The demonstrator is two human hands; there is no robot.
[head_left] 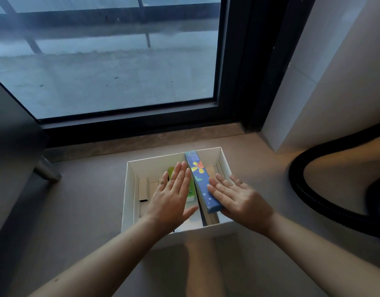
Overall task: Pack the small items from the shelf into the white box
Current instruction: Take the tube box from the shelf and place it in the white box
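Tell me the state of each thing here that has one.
box: open, partly filled.
blue carton: closed, slanted, far end at the box rim.
green pack: lying in the box.
left hand: open, flat over green pack.
right hand: open, fingers on blue carton.
window: shut.

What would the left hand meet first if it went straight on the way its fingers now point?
Most likely the far wall of the white cardboard box: the left hand lies flat over a green packet, fingers aimed there. Depth is unclear; it might clear the rim.
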